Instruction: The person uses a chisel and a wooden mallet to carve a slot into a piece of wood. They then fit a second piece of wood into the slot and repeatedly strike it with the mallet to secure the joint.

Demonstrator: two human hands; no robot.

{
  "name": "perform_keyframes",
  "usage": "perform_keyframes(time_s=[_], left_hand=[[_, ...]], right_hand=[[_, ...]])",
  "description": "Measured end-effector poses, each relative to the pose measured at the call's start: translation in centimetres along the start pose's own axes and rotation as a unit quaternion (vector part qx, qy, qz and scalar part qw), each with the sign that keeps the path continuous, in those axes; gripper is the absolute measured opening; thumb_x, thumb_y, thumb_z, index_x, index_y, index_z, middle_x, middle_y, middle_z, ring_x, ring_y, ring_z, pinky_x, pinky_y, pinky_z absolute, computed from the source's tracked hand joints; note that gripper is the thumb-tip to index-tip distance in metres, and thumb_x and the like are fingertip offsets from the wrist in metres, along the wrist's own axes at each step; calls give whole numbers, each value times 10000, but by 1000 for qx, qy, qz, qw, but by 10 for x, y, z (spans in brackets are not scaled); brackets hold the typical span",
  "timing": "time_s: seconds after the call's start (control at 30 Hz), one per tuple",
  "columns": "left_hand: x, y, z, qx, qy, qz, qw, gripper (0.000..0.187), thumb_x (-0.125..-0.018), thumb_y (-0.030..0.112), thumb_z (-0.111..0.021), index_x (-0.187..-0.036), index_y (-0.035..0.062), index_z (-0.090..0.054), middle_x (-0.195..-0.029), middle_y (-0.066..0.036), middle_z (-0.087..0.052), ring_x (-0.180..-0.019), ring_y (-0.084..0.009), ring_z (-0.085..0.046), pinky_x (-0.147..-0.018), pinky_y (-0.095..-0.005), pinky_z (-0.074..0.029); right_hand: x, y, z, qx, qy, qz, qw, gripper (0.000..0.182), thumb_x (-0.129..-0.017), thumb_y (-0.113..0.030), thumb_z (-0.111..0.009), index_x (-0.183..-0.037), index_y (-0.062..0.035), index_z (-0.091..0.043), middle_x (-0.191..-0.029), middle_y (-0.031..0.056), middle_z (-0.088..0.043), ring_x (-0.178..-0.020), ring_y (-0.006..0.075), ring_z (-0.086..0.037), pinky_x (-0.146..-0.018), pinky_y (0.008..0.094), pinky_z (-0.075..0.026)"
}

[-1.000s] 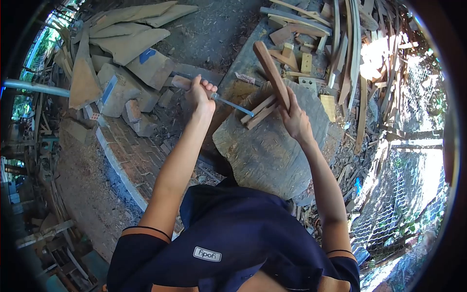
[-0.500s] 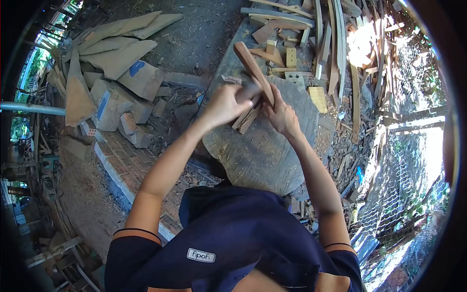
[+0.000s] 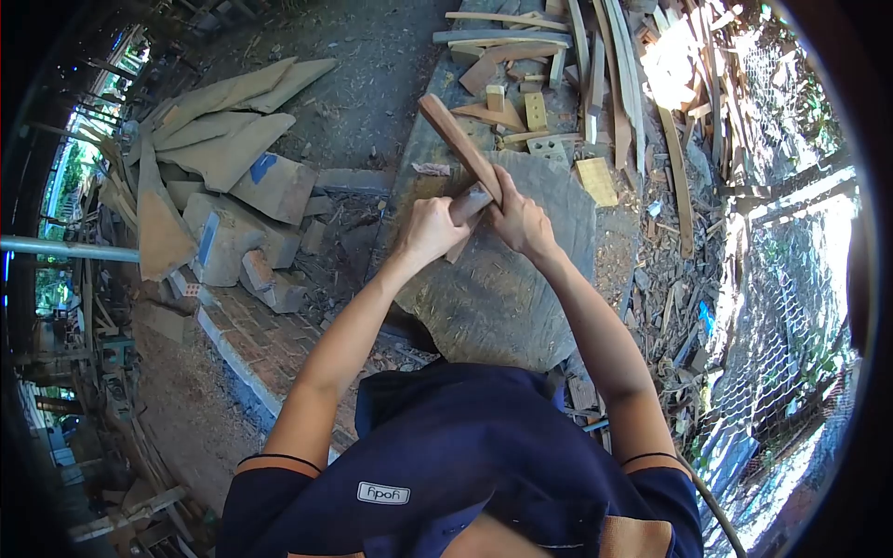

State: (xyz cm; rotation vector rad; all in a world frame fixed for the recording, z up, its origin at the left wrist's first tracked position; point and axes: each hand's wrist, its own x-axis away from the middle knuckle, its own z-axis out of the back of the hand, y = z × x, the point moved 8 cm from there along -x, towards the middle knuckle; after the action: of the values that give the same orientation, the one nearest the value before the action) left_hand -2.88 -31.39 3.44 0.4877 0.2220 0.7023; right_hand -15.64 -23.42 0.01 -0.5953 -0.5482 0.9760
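My right hand (image 3: 523, 223) is wrapped round the lower end of a long reddish-brown wooden bar (image 3: 456, 139), which slants up to the left over the wooden slab (image 3: 512, 298). In my left hand (image 3: 432, 231) is a short dark block (image 3: 471, 201) with a greyish end, pressed close against the bar just beside my right fingers. What kind of tool the block is, I cannot tell. Below it, a strip of wood (image 3: 456, 251) pokes out, partly hidden by the left hand. Fine shavings lie scattered over the slab.
Beyond the slab lie yellow wooden blocks (image 3: 597, 182), a holed brick (image 3: 547, 147) and long curved strips (image 3: 623, 84). Large board offcuts (image 3: 219, 153) are heaped at the left near a low brick edging (image 3: 265, 339). Wire mesh (image 3: 777, 335) stands at the right.
The left hand with the dark block was blurred by motion and now shows sharply, lower against the bar. The whole view has shifted slightly; the right hand keeps its grip.
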Motion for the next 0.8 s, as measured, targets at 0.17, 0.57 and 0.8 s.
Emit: perform_keyframes(time_s=[0.17, 0.57, 0.8], left_hand=[[12, -20, 36, 39, -17, 65, 997, 301, -701, 230, -747, -870, -11, -687, -760, -198, -687, -708, -335, -696, -658, -408, -544], [31, -8, 16, 40, -20, 61, 997, 305, -746, 195, -747, -934, -32, -669, -834, -220, -689, -809, -366, -692, -700, -407, -531], [14, -48, 54, 112, 95, 105, 984, 270, -777, 204, -748, -967, 26, -675, -809, -175, -705, -746, -289, -704, -675, -389, -531]], right_hand=[[4, 1, 3, -7, 0, -16, 1000, 633, -909, -317, -534, -1475, -179, -284, -1109, 272, -643, -1029, 449, -622, -897, 513, -487], [3, 0, 2, 1, 3, -8, 1000, 619, -917, -326, -521, -1471, -177, -291, -1120, 249, -648, -1033, 439, -628, -900, 501, -491], [2, -1, 0, 7, -6, -14, 1000, 620, -923, -332, -512, -1476, -175, -283, -1125, 256, -644, -1038, 438, -627, -909, 499, -490]])
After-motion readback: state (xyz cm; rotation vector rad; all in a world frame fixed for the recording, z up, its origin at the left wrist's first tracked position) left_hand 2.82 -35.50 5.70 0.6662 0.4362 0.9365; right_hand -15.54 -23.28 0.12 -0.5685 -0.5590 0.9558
